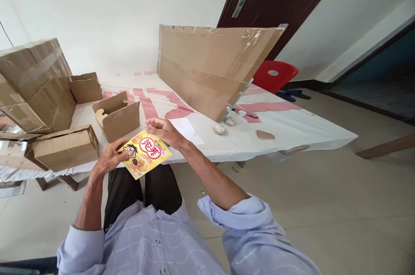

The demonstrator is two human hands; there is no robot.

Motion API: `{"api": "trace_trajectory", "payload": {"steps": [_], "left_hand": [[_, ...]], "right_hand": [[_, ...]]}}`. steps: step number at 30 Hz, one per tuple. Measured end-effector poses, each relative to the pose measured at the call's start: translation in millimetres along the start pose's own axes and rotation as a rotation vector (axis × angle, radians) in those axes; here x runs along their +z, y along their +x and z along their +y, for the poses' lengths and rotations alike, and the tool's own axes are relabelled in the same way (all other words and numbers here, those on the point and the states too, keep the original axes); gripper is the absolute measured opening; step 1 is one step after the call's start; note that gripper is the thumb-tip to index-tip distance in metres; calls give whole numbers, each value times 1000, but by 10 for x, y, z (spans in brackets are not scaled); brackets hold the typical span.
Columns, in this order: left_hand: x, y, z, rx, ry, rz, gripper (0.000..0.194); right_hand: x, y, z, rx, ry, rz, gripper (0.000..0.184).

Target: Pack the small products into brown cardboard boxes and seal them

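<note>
A flat yellow snack box (147, 154) with a cartoon face and red-and-white lettering is held tilted over the table's front edge, above my lap. My left hand (112, 156) grips its left side, thumb on the printed front and fingers behind. At the top edge, my right hand (166, 131) has bent fingers closed on the box's upper corner; part of that contact is hidden. Just beyond the hands, an open cardboard box (121, 119) stands on the table.
Left on the white-covered table (220, 145) are a large taped carton (35, 80) and several smaller cardboard boxes (66, 149). A big cardboard panel (207, 67) stands behind. Right of my hands lie white paper (191, 131), tape rolls (219, 129) and a cardboard scrap (265, 135). A red chair (275, 76) stands beyond.
</note>
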State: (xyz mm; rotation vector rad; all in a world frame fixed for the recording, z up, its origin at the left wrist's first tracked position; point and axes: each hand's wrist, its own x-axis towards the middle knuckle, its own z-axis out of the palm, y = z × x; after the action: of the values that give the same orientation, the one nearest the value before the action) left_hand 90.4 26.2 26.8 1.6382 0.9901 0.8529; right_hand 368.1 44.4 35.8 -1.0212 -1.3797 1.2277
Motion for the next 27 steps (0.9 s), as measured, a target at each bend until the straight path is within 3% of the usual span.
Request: {"api": "trace_trajectory", "payload": {"steps": [4,7,11,17,22,27], "left_hand": [[124,14,-101,20,-176,429,74],[212,133,-98,61,-255,574,76],[311,264,-132,50,-323,536,79],[470,181,-552,-183,-457,436,67],[591,87,-867,-293,-478,475,54],[606,50,-987,-304,-498,494,53]], "right_hand": [[118,-45,184,-127,113,184,91],[313,-83,333,-191,63,167,99],[502,-64,517,-240,12,258,96],[485,-84,1019,-45,56,350,89],[547,-142,1400,58,103,375,87],[619,-63,1582,52,82,418,86]]}}
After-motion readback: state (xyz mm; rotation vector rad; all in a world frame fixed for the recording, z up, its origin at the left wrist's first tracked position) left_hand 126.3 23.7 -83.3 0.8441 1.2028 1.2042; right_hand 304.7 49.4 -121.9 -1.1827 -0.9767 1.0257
